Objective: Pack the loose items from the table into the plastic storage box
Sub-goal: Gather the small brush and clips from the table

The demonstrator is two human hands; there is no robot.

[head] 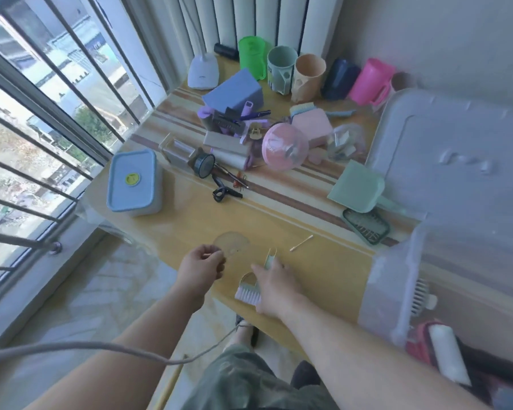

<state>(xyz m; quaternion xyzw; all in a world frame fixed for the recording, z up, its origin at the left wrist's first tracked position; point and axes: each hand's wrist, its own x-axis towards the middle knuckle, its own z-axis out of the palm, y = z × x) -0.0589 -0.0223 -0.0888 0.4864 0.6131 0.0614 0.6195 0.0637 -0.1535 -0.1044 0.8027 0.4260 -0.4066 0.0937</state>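
No writing can be read on anything here; the nearest to a label is a round yellow-green sticker on the lid of the blue-lidded container (133, 183), its marks too blurred to make out.

Taking the small white brush (248, 289) at the near edge of the surface (323, 261) as the landmark: the right hand (274, 287) lies over it, fingers spread and touching the brush and a pale comb-like piece (269, 259) just beyond it, not clearly closed on either. Left of the brush, the left hand (202, 266) pinches the edge of a clear round disc (231, 243). Just beyond the brush to the right lies 1 cotton swab (301, 243). Farther right stands the plastic storage box (397, 291), its lid (456, 161) leaning behind it. Well beyond the brush lie a green scoop (357, 186), a pink ball (285, 146) and cups (282, 69).
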